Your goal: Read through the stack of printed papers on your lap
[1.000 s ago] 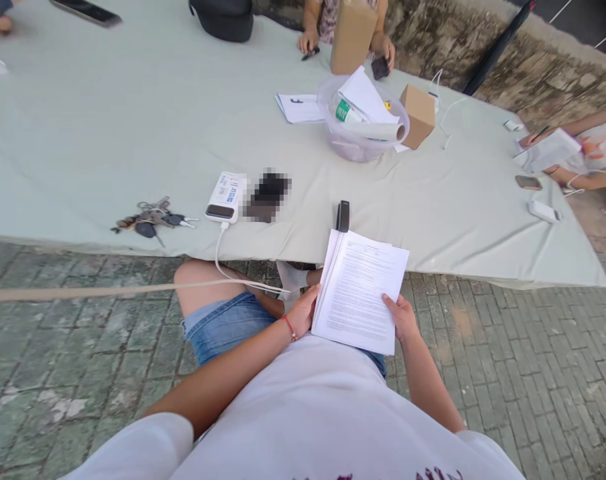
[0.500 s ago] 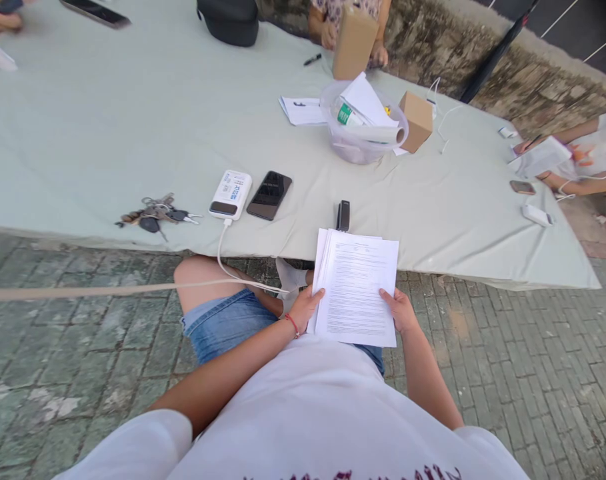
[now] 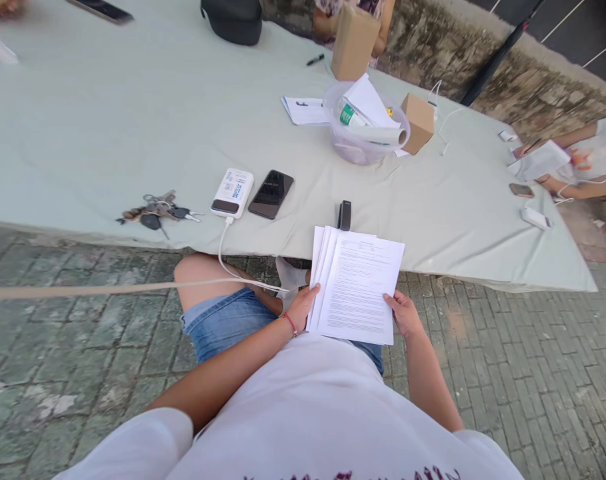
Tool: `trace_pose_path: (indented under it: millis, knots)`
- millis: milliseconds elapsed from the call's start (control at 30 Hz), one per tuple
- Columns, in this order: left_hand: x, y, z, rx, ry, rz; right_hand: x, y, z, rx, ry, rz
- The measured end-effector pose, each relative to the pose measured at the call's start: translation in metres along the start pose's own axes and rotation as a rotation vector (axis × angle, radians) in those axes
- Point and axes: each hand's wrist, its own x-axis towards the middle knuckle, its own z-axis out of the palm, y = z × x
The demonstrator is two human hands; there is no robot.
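Note:
I sit at the near edge of a table and hold a stack of printed papers (image 3: 357,283) over my lap with both hands. My left hand (image 3: 301,307), with a red string at the wrist, grips the stack's left edge, where the sheets are fanned apart. My right hand (image 3: 405,313) grips the lower right edge. The top sheet faces up, covered in small text. A small black stapler (image 3: 344,215) lies on the table just beyond the papers.
On the pale tablecloth (image 3: 107,127) lie keys (image 3: 155,213), a white power bank (image 3: 232,193) with a cable hanging to my lap, and a black phone (image 3: 271,193). Farther off are a clear bowl of papers (image 3: 365,123) and cardboard boxes (image 3: 419,121). Other people's arms rest at the far and right edges.
The sheets at the stack's left edge have fanned out more under my left hand, and the stack has tilted slightly. A person's hands across the table have drawn back from the pen.

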Motion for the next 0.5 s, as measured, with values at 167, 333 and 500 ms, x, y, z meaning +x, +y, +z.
trace_pose_path:
  millis: [167, 333, 500]
  knots:
    - [0.000, 0.000, -0.001, 0.068, -0.005, 0.067, 0.003, -0.001, -0.002, 0.011, 0.029, -0.007]
    - [0.000, 0.002, -0.001, 0.076, 0.041, 0.080, 0.005, 0.004, 0.005, 0.009, 0.086, -0.019]
    - [-0.001, 0.004, 0.001, 0.021, 0.055, 0.060, 0.005, 0.005, 0.008, 0.013, 0.033, 0.037]
